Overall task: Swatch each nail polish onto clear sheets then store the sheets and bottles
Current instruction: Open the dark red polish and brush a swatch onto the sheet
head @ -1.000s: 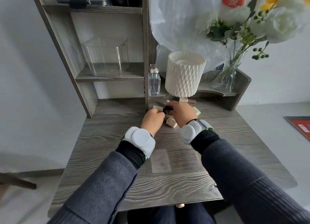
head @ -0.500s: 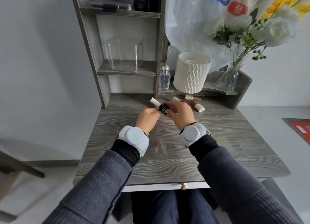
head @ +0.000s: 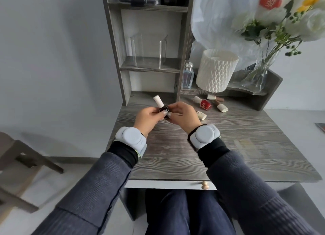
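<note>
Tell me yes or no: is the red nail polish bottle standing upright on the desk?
No, the red nail polish bottle lies on its side on the desk.

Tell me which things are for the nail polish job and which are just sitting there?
For the job:
- dark polish bottle, held by the left hand and right hand
- red polish bottle
- brown polish bottle
- cream-capped bottle beside the right hand

Just lying about:
- perfume bottle
- white lamp
- glass vase of flowers
- clear box, maybe for storing
</note>
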Demonstrator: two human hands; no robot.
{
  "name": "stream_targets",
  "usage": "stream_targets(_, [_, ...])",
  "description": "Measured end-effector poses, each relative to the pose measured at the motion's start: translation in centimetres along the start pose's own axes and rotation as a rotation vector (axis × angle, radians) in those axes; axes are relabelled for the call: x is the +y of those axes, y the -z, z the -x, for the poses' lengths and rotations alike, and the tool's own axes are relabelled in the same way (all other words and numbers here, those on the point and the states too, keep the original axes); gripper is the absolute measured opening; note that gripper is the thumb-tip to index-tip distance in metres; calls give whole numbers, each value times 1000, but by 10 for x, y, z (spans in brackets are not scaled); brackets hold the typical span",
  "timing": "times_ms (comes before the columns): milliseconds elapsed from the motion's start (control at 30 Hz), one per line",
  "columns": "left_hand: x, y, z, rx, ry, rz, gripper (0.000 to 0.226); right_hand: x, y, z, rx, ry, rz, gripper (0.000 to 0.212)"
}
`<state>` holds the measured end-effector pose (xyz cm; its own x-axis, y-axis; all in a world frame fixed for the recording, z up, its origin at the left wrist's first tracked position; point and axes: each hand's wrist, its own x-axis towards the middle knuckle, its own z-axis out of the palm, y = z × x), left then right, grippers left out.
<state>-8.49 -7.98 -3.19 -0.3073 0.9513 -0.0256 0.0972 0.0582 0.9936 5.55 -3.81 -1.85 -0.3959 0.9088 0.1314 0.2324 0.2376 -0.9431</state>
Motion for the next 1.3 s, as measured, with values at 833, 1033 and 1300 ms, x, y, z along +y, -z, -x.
stream_targets(833, [-31, 22, -3, 62, -240, -335, 19, -12, -32, -25, 82, 192, 698, 39])
stream_targets(1033, [-36, 24, -5, 30, -234, -384, 25, -8, -33, -29, -26, 220, 693, 31])
stream_targets(1300, [-35, 24, -4, 20, -240, -408, 25, -6, -30, -34, -110, 279, 773, 27])
